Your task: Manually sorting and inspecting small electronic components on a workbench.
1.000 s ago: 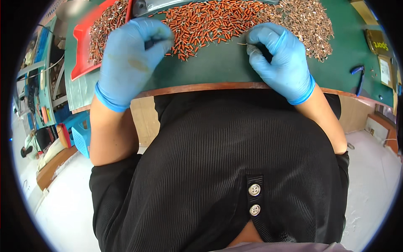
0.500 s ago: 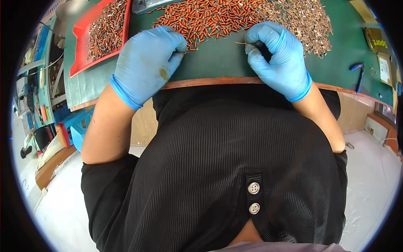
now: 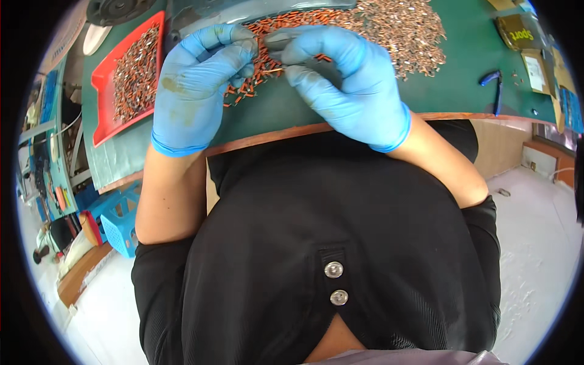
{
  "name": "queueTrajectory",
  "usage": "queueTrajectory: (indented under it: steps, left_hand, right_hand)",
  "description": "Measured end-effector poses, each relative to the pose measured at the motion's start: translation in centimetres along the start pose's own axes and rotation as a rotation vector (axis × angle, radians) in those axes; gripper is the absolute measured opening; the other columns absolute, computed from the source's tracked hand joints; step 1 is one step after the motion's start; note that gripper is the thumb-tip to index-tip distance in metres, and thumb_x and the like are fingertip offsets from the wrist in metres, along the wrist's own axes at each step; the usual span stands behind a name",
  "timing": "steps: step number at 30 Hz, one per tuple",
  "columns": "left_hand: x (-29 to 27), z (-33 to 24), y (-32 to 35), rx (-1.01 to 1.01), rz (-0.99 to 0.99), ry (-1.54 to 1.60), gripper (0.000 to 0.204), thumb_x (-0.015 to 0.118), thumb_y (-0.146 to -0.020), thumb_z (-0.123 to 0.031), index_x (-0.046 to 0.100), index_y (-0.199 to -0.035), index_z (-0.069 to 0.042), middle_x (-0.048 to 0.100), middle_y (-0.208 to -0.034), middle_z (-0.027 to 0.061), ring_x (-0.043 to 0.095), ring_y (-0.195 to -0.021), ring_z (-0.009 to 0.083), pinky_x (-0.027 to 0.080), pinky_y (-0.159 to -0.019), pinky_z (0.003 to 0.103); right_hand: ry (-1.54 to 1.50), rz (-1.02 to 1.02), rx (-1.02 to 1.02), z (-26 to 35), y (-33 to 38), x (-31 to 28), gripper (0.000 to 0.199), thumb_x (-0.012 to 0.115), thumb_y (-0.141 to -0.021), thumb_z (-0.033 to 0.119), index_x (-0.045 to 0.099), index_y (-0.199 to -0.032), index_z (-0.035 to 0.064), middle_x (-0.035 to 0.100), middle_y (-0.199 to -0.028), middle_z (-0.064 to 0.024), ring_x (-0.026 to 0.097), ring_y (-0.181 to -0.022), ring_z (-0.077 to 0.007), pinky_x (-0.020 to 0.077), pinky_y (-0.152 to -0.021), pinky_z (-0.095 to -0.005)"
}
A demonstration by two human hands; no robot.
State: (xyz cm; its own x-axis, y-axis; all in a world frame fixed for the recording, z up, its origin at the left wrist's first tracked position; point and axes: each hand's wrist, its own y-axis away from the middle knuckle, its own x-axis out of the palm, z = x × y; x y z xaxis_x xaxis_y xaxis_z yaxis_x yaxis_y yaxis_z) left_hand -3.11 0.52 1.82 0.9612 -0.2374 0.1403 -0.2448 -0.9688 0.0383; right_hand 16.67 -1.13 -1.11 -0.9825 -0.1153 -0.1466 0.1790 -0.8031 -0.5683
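Both my hands wear blue gloves with dark smudges and work above the near side of a green table. My left hand [image 3: 194, 88] is closed in a pinch, and what sits between its fingertips is hidden. Close by on its right, my right hand [image 3: 350, 85] pinches a thin copper-coloured pin [image 3: 274, 70] that points toward the left fingers. Behind and under the hands lies a heap of small orange cylindrical parts [image 3: 304, 18] with metal ends. It adjoins a heap of small copper-coloured pieces [image 3: 407, 36] on the right.
A red tray [image 3: 101, 115] of similar orange parts stands at the left. Behind the heaps is a grey plastic tray [image 3: 255, 7]. Blue-handled pliers [image 3: 499, 91], a dark package [image 3: 516, 33] and a cardboard box [image 3: 538, 73] lie at the right. A blue plastic stool [image 3: 118, 225] stands below left.
My right hand has moved left with the copper-coloured pin, close to my left hand. My left hand has turned more upright, its fingertips still pinched. The whole view has shifted slightly.
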Motion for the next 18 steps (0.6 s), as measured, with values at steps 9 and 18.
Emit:
queueTrajectory:
  steps: [9,18]
  left_hand:
    - [1.1,0.3,-0.8,0.029,0.076,0.019,0.019,0.062,-0.088,-0.006,0.061,-0.105,0.0,0.066,-0.089,0.006,0.063,-0.075,0.0122,0.048,-0.067,0.022]
    - [1.2,1.8,-0.9,0.015,0.145,0.321,0.018,0.063,-0.088,-0.006,0.062,-0.105,-0.001,0.067,-0.088,0.0078,0.066,-0.076,0.0146,0.051,-0.067,0.023]
  right_hand:
    - [0.315,0.064,-0.213,0.1,-0.8,-0.9,0.016,0.065,-0.078,-0.003,0.061,-0.092,0.0036,0.067,-0.096,-0.0107,0.067,-0.085,-0.0185,0.0541,-0.077,-0.0293]
    - [-0.025,-0.148,0.053,-1.4,-0.7,0.7,0.016,0.068,-0.08,0.005,0.063,-0.095,0.0021,0.065,-0.08,-0.0054,0.062,-0.072,-0.0097,0.0512,-0.066,-0.024]
